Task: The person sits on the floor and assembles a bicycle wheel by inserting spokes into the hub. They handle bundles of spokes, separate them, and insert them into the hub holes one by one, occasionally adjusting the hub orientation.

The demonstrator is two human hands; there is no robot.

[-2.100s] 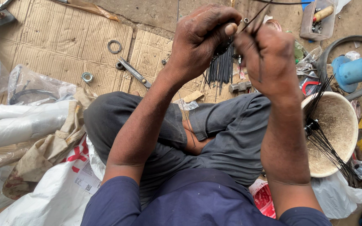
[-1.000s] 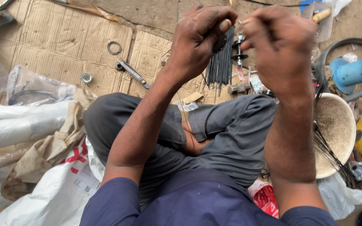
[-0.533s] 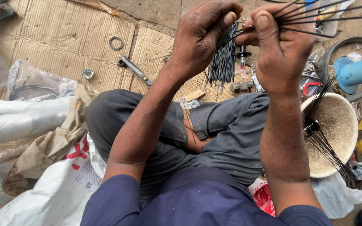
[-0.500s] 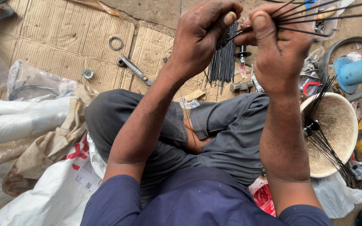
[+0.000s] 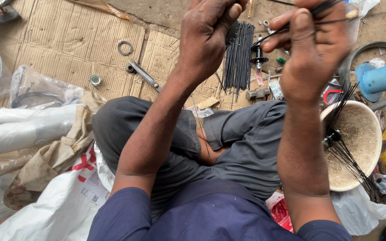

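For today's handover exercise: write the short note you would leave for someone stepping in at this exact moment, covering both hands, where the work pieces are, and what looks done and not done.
Left hand: raised, closed on the top of a hanging bundle of black spokes.
Right hand: raised, pinching a few loose spokes that fan to the right.
Bowl by the right knee: holds a hub with spokes already fitted.
On the cardboard: a wrench, a ring and a nut, all untouched.
Done: one hub spoked, it seems. Left: the spokes in hand are still loose.
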